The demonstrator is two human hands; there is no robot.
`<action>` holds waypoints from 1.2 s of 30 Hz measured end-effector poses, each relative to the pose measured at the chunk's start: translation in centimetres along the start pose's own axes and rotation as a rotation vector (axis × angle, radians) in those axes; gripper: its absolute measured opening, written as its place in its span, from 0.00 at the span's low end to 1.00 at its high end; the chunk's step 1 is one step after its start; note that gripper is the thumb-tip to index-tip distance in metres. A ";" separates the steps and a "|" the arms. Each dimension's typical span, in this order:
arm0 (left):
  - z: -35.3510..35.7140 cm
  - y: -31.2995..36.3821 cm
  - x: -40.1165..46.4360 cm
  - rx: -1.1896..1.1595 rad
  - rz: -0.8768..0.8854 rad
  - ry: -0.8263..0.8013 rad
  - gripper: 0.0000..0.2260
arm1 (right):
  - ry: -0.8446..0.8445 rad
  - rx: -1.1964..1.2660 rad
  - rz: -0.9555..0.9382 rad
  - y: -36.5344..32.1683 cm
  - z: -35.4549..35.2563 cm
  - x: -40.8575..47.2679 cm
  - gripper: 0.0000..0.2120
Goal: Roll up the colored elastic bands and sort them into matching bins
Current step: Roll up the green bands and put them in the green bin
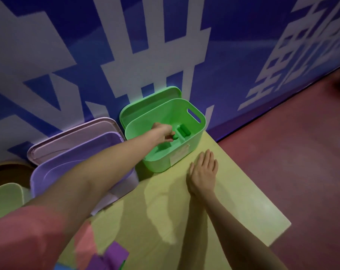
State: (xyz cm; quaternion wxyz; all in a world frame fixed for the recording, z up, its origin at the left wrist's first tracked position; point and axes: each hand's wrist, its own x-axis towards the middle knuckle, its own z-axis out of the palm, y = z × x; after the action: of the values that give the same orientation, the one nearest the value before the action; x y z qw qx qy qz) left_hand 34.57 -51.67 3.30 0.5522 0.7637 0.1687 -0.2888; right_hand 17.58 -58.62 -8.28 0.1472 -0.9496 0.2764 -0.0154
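Observation:
My left hand (162, 132) reaches down into the green bin (196, 139) at the back of the table, its fingers curled around a rolled green band (175, 137). Another rolled green band (184, 129) lies on the bin's floor just right of the hand. My right hand (203, 172) rests flat on the yellow-green tabletop (243, 207) in front of the bin, fingers straight and holding nothing. A purple bin (83, 162) stands to the left of the green one, under my left forearm.
Lids lean against the blue-and-white wall behind both bins: a green lid (145, 106) and a lilac lid (71, 137). A pale green bin (3, 199) shows at the left edge. Purple and pink bands (114, 252) lie at the table's near edge. Red floor lies beyond the table's right edge.

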 end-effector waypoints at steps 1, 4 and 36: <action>0.4 0.1 0.4 0.006 -0.007 -0.001 0.06 | 0.013 -0.012 -0.005 0.0 0.1 0.1 0.29; 1.2 0.4 1.6 0.004 -0.029 0.011 0.10 | 0.051 -0.023 -0.011 0.1 0.0 0.1 0.29; 2.6 0.2 2.1 0.221 -0.102 -0.049 0.19 | 0.077 -0.004 -0.006 0.0 -0.2 0.0 0.30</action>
State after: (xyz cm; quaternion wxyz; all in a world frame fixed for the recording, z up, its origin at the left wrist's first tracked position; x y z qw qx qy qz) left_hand 35.65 -54.36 1.58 0.4533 0.8031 0.1609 -0.3517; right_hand 17.54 -58.67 -8.05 0.1344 -0.9494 0.2790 -0.0516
